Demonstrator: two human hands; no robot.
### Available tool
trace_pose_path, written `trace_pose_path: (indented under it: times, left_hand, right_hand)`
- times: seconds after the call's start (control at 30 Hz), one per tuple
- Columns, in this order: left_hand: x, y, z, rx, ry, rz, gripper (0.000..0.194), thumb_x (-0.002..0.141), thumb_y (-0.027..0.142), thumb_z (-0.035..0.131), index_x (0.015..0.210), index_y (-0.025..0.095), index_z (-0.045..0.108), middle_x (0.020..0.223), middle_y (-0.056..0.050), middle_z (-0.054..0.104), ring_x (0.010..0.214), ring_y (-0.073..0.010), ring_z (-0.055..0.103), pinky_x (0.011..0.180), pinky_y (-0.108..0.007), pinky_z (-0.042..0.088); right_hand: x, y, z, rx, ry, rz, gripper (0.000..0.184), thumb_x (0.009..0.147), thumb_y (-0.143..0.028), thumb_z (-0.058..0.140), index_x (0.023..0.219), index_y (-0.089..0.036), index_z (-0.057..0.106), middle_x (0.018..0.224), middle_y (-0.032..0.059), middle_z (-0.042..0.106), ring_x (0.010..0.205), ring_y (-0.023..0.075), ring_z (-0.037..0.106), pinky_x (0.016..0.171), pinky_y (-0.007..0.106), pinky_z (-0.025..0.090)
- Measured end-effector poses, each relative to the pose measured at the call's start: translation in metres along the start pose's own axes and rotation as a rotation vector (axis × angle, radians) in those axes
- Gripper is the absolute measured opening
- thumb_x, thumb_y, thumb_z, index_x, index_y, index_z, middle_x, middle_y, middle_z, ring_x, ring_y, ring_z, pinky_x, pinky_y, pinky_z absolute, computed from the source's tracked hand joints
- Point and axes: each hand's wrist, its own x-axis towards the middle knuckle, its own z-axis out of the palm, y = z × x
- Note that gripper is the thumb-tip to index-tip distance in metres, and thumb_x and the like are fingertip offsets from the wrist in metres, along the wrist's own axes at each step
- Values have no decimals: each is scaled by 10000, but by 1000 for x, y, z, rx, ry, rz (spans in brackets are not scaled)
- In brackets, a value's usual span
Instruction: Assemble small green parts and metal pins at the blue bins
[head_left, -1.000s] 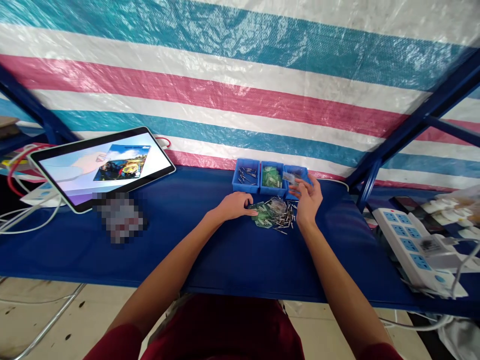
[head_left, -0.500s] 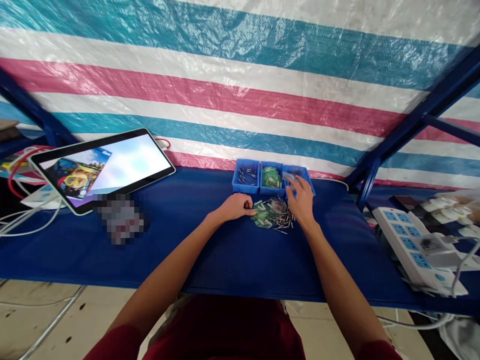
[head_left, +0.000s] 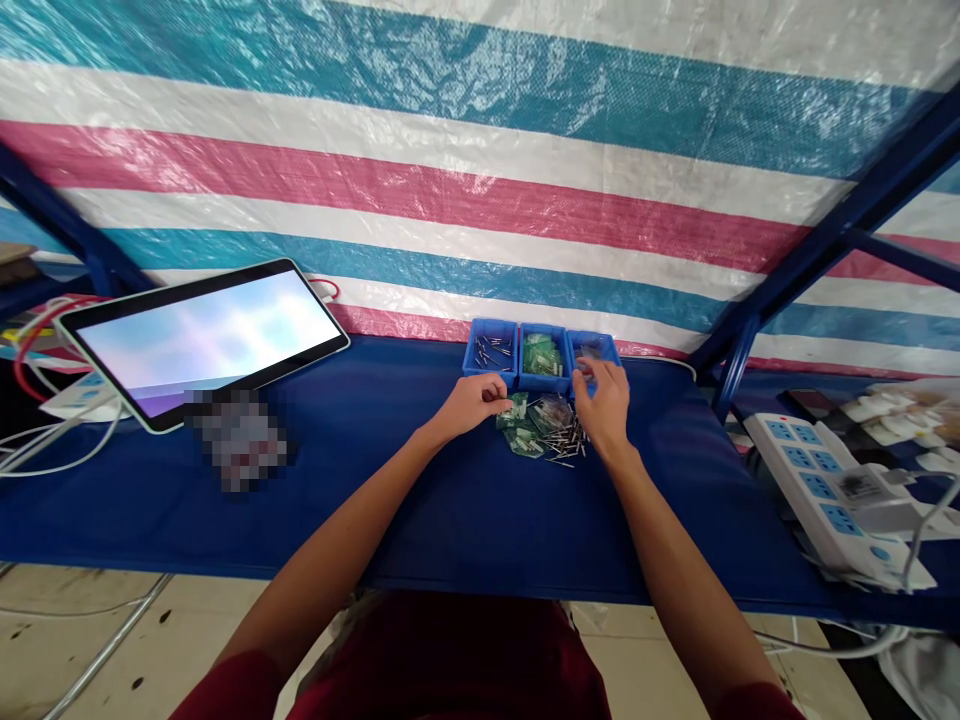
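Three small blue bins stand in a row at the back of the blue table (head_left: 420,500): the left bin (head_left: 491,352) holds metal pins, the middle bin (head_left: 543,356) green parts, the right bin (head_left: 595,350) clear parts. In front of them lies a mixed pile (head_left: 544,428) of green pieces, metal pins and small clear bags. My left hand (head_left: 471,400) is raised at the pile's left edge, fingers pinched on a small item I cannot name. My right hand (head_left: 602,396) hovers over the right bin's front edge, fingers curled; what they hold is hidden.
A lit tablet (head_left: 199,332) leans at the left with red and white cables (head_left: 37,330) behind it. A blurred small object (head_left: 236,436) lies in front of it. White power strips (head_left: 825,495) and cables sit at the right. Blue frame bars (head_left: 810,260) rise at the right.
My left hand lifted off the pile and moved up toward the left bin with its fingers pinched. My right hand dropped from above the right bin, then shifted a little back toward it. The tablet picture changed.
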Motion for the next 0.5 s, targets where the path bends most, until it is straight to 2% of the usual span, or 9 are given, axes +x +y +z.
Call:
trace_pose_path:
  times: [0.1, 0.17, 0.23, 0.3, 0.37, 0.5]
  left_hand:
    - [0, 4, 2, -113, 93, 47, 243, 744, 375, 681, 751, 167, 555, 640, 25, 564, 590, -108, 529, 612, -237, 432]
    - [-1, 7, 5, -173, 128, 90, 254, 762, 387, 674, 774, 165, 552, 683, 15, 577, 636, -115, 556, 651, -244, 454]
    - [-2, 9, 9, -229, 153, 119, 266, 767, 398, 675, 792, 163, 554, 727, 4, 594, 695, -129, 588, 692, -252, 475]
    - [-3, 10, 14, -291, 167, 108, 287, 760, 410, 686, 846, 164, 566, 753, -1, 609, 706, -136, 604, 685, -252, 488]
    - [-4, 11, 18, -356, 137, 55, 340, 749, 417, 702, 946, 167, 581, 744, 1, 620, 661, -134, 605, 640, -251, 494]
    - [-3, 11, 24, -454, 77, -43, 410, 718, 418, 731, 1007, 154, 606, 701, -8, 644, 574, -136, 590, 576, -265, 497]
  right_hand:
    - [-3, -12, 1, 284, -252, -53, 334, 884, -432, 505, 1035, -185, 672, 909, 88, 671, 787, 219, 599, 749, 366, 491]
    - [-6, -17, 4, 411, -390, -44, 341, 847, -468, 573, 1026, -192, 666, 923, 69, 668, 731, 191, 591, 654, 317, 480]
    - [-10, -19, 8, 481, -462, -8, 313, 828, -492, 598, 863, -187, 657, 773, 36, 644, 635, 163, 555, 583, 288, 443]
    - [-12, -20, 10, 526, -490, 41, 356, 826, -511, 595, 674, -189, 579, 591, -2, 564, 533, 138, 496, 520, 272, 393]
    - [-13, -21, 10, 572, -481, 94, 385, 810, -520, 615, 621, -198, 516, 509, -24, 512, 471, 127, 471, 484, 269, 366]
    - [-13, -24, 8, 684, -404, 191, 344, 741, -480, 711, 904, -224, 548, 516, -61, 541, 438, 163, 555, 470, 283, 419]
